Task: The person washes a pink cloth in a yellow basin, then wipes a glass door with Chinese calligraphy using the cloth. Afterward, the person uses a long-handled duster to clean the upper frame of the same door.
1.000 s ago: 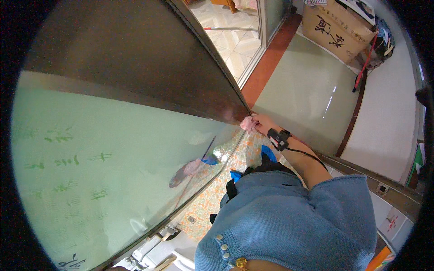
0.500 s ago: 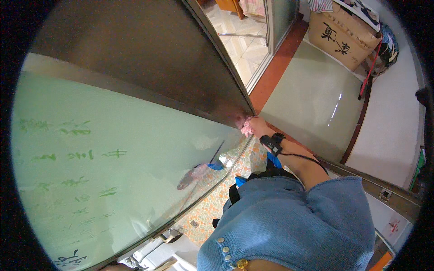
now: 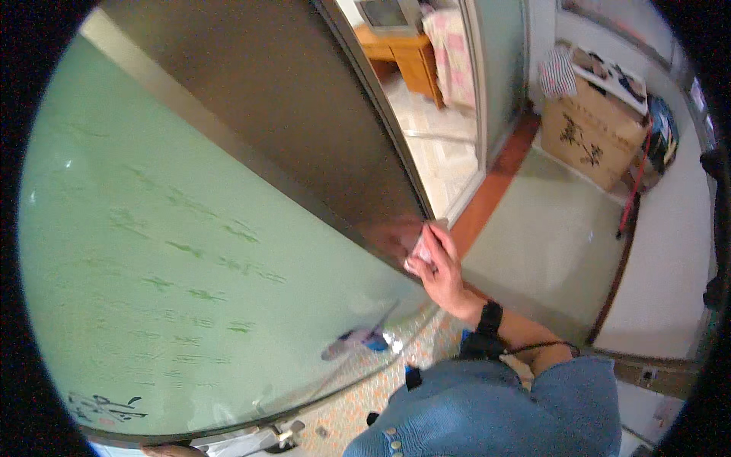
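Observation:
My right hand is closed on a pink cloth, which lies against the dark brown panel of a door near its edge. The hand's reflection shows faintly in that panel. A black strapped device with a cable sits around my right wrist. Below the dark panel stretches a pale green frosted glass pane with green painted marks. At the bottom rim, by the pane's lower edge, a small skin-coloured patch looks like part of my left hand; its fingers are hidden.
Past the door edge, a glazed doorway shows a wooden desk and a pink patterned cover. A cardboard box stands at the far right, beside a red stick. Orange-flecked floor lies below the pane.
My view has tilted up and turned, so the doorway and box show more. The right hand and cloth have moved a little lower in the picture, still at the door edge.

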Available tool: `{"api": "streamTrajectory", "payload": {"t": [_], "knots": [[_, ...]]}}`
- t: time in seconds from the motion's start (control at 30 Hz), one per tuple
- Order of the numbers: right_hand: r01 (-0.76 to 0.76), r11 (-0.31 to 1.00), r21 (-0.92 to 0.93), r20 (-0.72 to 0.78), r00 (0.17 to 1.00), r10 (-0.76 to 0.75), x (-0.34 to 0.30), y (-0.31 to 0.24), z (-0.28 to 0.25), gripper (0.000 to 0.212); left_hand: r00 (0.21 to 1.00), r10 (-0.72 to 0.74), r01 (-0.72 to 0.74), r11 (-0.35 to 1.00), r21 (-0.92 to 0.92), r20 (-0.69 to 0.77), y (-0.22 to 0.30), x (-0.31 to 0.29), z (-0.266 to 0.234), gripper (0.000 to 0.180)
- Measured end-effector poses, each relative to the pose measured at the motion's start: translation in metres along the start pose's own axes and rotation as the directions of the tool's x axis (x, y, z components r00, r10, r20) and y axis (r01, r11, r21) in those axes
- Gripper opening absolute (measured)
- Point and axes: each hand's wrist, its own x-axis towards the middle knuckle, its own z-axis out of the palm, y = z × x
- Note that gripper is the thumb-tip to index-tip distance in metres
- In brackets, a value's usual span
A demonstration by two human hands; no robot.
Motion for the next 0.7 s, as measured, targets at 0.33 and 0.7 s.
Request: {"api": "streamTrajectory", "payload": {"t": [0.33,0.7], "knots": [[0.573,0.774,-0.272,-0.094,0.784,-0.613,0.116,-0.062,0.012,0.052,0.996,-0.085,0.077,0.981,0.178,0.038,-0.058,-0.019,-0.022,0.070],[0.870,0.450,-0.199,0.043,0.467,-0.883,0.292,-0.250,-0.021,0.064,0.926,-0.376,0.358,0.890,0.283,0.011,-0.041,-0.033,-0.010,0.062]]}}
